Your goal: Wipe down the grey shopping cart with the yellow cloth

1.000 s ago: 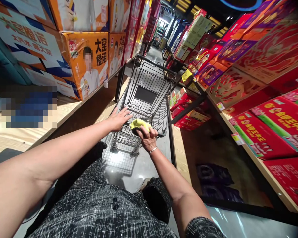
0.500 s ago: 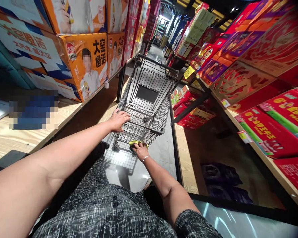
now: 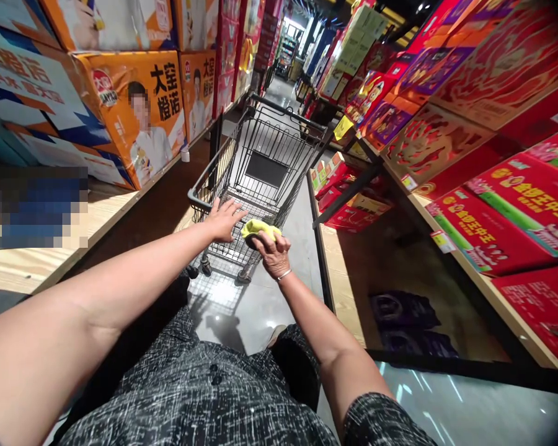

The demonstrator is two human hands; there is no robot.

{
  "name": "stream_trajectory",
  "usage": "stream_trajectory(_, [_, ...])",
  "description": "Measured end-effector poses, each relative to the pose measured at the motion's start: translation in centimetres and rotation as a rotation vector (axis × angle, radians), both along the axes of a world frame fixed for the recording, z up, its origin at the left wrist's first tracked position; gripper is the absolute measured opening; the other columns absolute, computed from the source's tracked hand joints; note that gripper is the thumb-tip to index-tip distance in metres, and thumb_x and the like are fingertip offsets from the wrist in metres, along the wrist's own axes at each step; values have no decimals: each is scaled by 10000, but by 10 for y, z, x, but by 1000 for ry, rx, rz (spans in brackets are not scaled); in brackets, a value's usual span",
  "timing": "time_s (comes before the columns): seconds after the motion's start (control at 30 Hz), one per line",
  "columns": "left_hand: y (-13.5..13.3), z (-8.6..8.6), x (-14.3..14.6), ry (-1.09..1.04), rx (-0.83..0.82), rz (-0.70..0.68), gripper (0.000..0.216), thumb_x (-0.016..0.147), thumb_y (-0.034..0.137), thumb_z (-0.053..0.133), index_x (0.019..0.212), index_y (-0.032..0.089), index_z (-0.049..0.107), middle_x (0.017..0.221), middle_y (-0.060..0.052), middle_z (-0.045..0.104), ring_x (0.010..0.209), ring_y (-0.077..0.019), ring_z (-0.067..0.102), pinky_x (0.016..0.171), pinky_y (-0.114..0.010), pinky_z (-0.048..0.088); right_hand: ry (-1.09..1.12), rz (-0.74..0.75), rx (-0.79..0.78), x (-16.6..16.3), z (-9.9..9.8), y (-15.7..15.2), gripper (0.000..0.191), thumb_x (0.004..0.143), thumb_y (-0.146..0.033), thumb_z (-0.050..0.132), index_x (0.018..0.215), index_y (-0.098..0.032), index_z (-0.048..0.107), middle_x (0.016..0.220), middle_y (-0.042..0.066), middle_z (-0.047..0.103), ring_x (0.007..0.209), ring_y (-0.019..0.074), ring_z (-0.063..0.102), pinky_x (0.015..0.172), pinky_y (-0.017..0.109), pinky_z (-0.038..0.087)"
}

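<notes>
A grey wire shopping cart [image 3: 267, 170] stands in the aisle before me, with a dark panel on its inner back. My left hand [image 3: 225, 220] is at the cart's near end, fingers spread, its palm side hidden; whether it rests on the rim I cannot tell. My right hand [image 3: 274, 253] grips a bunched yellow-green cloth [image 3: 259, 229] with a dark patch on it. That hand is close to the near right part of the cart, and the cloth covers some of the basket wires.
Orange drink cartons [image 3: 134, 118] are stacked on a wooden shelf at the left. Red gift boxes [image 3: 488, 217] fill the shelf on the right, with purple packs [image 3: 402, 310] below. A shiny grey floor [image 3: 279, 93] runs along the narrow aisle.
My right hand has lifted the cloth from low on the cart's near end up to about rim height. My left hand has stayed near the rim, its fingers now more spread.
</notes>
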State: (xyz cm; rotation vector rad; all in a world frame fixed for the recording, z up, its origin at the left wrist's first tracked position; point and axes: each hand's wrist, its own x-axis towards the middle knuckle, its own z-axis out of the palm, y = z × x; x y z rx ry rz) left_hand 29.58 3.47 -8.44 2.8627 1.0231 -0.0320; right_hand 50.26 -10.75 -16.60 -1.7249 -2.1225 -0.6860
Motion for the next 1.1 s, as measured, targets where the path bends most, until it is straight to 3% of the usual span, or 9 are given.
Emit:
stream_trajectory(0.1, [-4, -6, 6, -32, -37, -23, 894, 658, 400, 786, 1454, 273, 401, 1539, -109, 353, 1451, -340, 215, 1165, -601, -53, -33, 25, -207, -13, -54, -5, 429, 937, -211, 550, 1281, -463, 594, 1318, -4, 584, 1166, 214, 409, 983, 413, 300])
stream_trajectory(0.2, [1, -9, 4, -55, -62, -41, 835, 643, 442, 796, 1396, 299, 464, 1522, -91, 377, 1433, -348, 237, 1157, -607, -53, -38, 40, -310, -25, -99, -18, 350, 938, -222, 554, 1231, -394, 638, 1237, -7, 630, 1110, 204, 447, 942, 424, 322])
stream_trajectory(0.33, [5, -10, 2, -46, -82, -48, 811, 637, 465, 799, 1367, 312, 480, 1546, -80, 343, 1452, -353, 190, 1150, -615, -43, -23, 48, -315, -36, -123, -30, 259, 874, -176, 615, 1059, -327, 715, 1116, -11, 666, 1064, 217, 471, 876, 418, 339])
stream_trajectory(0.47, [2, -10, 1, -45, -57, -45, 890, 624, 420, 816, 1417, 307, 429, 1600, -94, 233, 1472, -363, 132, 1155, -603, -50, -14, 54, -272, -28, -99, -27, 337, 932, -179, 531, 1176, -363, 673, 1211, -12, 639, 1104, 226, 448, 919, 432, 328])
stream_trajectory(0.67, [0, -10, 3, -15, -37, -20, 997, 605, 391, 838, 1475, 267, 368, 1623, -137, 141, 1489, -364, 62, 1156, -593, -59, 72, -22, -16, 5, 1, -7, 465, 947, -163, 499, 1303, -447, 592, 1317, 9, 584, 1239, 248, 355, 1002, 445, 302])
stream_trajectory(0.77, [-2, -10, 4, -21, -41, -13, 1000, 594, 398, 841, 1470, 282, 374, 1618, -135, 166, 1486, -367, 80, 1157, -596, -55, 157, -154, 125, 5, 35, 3, 502, 935, -133, 470, 1341, -409, 577, 1372, 36, 537, 1272, 273, 315, 1031, 477, 293])
stream_trajectory(0.87, [-4, -9, 6, -29, -50, -5, 973, 593, 417, 832, 1452, 288, 393, 1612, -123, 193, 1480, -366, 105, 1158, -604, -40, 171, -168, 95, -11, 38, 7, 496, 924, -124, 468, 1334, -376, 590, 1396, 33, 515, 1249, 276, 324, 999, 459, 325])
stream_trajectory(1.0, [-4, -9, 8, -33, -63, -9, 882, 601, 453, 795, 1392, 246, 467, 1583, -123, 264, 1460, -381, 145, 1156, -615, -29, 82, -23, -26, -38, 26, 5, 463, 937, -151, 502, 1316, -401, 594, 1392, -27, 517, 1234, 254, 341, 992, 409, 327])
stream_trajectory(1.1, [-1, -10, 7, -53, -77, -6, 845, 610, 462, 774, 1372, 241, 483, 1547, -120, 331, 1442, -382, 186, 1154, -613, -26, 83, 4, -57, -42, 34, 5, 469, 953, -163, 495, 1340, -418, 567, 1404, -55, 509, 1261, 246, 327, 1018, 395, 308])
